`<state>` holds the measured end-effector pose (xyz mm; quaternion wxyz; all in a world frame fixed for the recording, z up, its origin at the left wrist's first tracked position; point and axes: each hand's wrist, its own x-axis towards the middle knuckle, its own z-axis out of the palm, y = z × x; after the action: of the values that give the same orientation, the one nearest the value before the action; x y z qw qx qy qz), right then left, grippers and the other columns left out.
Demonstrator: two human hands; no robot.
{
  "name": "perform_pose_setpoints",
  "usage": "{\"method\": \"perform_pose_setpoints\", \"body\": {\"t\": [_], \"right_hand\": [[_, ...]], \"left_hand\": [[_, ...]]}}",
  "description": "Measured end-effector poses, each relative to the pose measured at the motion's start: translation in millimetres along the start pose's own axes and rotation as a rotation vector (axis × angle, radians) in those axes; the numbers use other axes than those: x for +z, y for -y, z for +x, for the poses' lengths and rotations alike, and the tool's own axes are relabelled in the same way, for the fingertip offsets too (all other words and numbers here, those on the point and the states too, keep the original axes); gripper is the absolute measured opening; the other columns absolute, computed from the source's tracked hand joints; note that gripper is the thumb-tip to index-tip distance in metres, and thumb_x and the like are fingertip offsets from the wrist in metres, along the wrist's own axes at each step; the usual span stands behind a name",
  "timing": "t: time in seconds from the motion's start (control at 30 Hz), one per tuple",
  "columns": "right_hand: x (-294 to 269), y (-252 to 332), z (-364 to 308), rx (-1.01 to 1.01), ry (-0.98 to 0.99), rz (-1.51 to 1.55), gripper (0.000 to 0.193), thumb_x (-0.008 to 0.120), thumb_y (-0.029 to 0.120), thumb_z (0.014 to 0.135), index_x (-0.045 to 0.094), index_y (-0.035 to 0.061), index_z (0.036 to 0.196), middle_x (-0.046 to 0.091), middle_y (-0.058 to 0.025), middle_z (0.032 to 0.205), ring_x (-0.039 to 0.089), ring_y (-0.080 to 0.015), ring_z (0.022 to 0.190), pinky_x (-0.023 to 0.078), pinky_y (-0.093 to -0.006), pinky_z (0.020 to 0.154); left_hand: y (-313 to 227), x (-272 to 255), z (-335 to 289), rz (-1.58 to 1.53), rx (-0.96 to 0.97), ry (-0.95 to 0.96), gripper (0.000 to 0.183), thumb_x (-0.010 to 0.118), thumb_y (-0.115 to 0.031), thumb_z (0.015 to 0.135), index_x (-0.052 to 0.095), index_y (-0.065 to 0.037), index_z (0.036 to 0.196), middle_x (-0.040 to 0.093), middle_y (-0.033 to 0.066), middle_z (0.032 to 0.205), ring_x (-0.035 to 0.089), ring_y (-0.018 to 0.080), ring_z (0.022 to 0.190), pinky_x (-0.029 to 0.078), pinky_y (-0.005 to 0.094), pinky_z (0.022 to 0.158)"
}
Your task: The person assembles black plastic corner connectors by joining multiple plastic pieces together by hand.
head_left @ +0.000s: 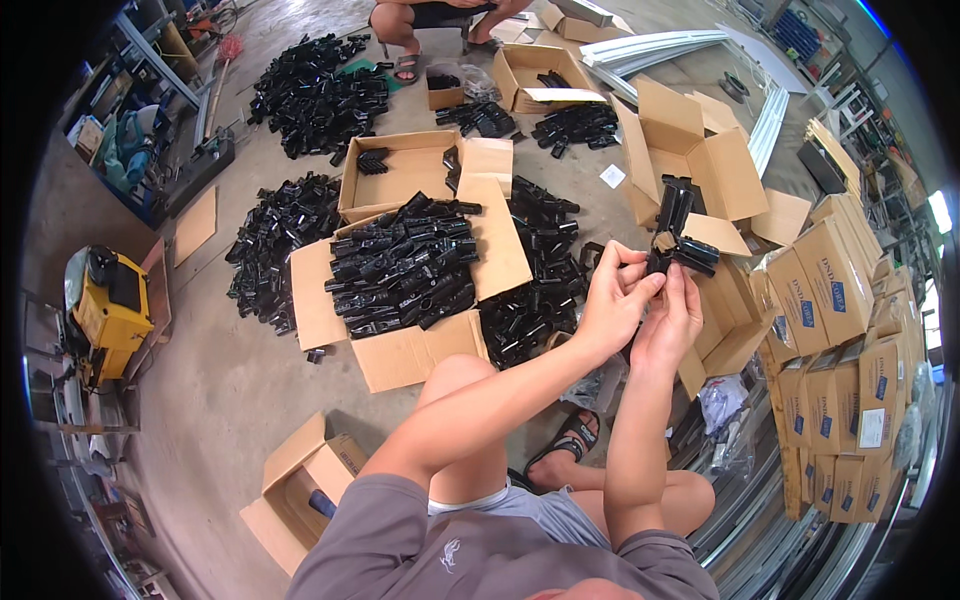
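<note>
Out ahead to the right, both my hands hold a black plastic connector (pixel 676 205) with tube-like arms pointing different ways. One arm stands up, and another slants to the right. My left hand (pixel 615 298) pinches the lower end near the joint between thumb and fingers. Beside it, my right hand (pixel 668 318) is closed on the same end, its fingertips pressed together under the joint. Whether a smaller part sits between the fingers cannot be made out. Behind the connector stands an open cardboard box (pixel 720 165), and another open box (pixel 735 345) lies below it.
A box heaped with black connectors (pixel 400 265) stands before my knees, with loose piles (pixel 320 95) around it. Stacked cartons (pixel 835 300) and long metal profiles (pixel 770 560) line my right. A yellow machine (pixel 108 315) stands left. Another person (pixel 405 40) sits at the far side.
</note>
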<state>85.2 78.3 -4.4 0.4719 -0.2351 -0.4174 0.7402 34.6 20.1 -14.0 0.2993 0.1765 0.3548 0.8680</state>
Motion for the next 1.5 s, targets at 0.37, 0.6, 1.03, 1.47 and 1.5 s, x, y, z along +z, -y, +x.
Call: {"method": "perform_pose_setpoints", "body": {"t": [0.37,0.6,1.03,1.47,1.5], "right_hand": [[-20,-23,10,0.207,-0.078,-0.180,0.017,0.063,0.021,0.096,0.062,0.0070,0.107,0.066,-0.0043,0.106,0.062,-0.0130,0.097,0.046,-0.0267,0.083],[-72,-51,7,0.337,-0.054,-0.231,0.018,0.062,0.015,0.095,0.061,0.0051,0.110,0.067,-0.0066,0.103,0.063,-0.0144,0.091,0.050,-0.0283,0.078],[-196,-75,72,0.560,-0.196,-0.363,0.023,0.056,0.026,0.099,0.062,0.0080,0.111,0.069,-0.0051,0.099,0.066,-0.0141,0.086,0.049,-0.0247,0.066],[-187,-229,167,0.154,0.291,-1.425,0.026,0.066,0.026,0.090,0.069,0.0049,0.105,0.071,-0.0107,0.094,0.067,-0.0243,0.085,0.051,-0.0366,0.073],[-177,-234,174,-0.009,0.346,-1.733,0.026,0.069,0.026,0.088,0.070,0.0068,0.105,0.072,-0.0122,0.094,0.067,-0.0284,0.090,0.051,-0.0405,0.077]], "left_hand": [[1,-23,33,-0.103,-0.098,-0.441,0.036,0.063,-0.008,0.094,0.037,-0.002,0.118,0.059,0.0176,0.117,0.062,0.0207,0.103,0.056,0.0348,0.087],[47,-25,-22,0.571,-0.505,-0.140,0.073,0.070,-0.022,0.084,0.034,0.003,0.142,0.058,0.0200,0.126,0.059,0.0252,0.112,0.046,0.0365,0.097],[12,20,-78,1.060,-0.065,0.599,0.021,0.061,-0.022,0.088,0.064,-0.003,0.098,0.066,0.0184,0.071,0.066,0.0393,0.072,0.052,0.0485,0.071],[6,15,-55,1.479,0.293,0.813,0.014,0.062,-0.025,0.089,0.063,-0.011,0.089,0.062,0.0016,0.076,0.065,0.0184,0.082,0.045,0.0379,0.098],[5,13,-52,1.489,0.280,0.811,0.014,0.062,-0.025,0.089,0.063,-0.011,0.089,0.062,0.0016,0.076,0.065,0.0184,0.082,0.045,0.0379,0.098]]}}
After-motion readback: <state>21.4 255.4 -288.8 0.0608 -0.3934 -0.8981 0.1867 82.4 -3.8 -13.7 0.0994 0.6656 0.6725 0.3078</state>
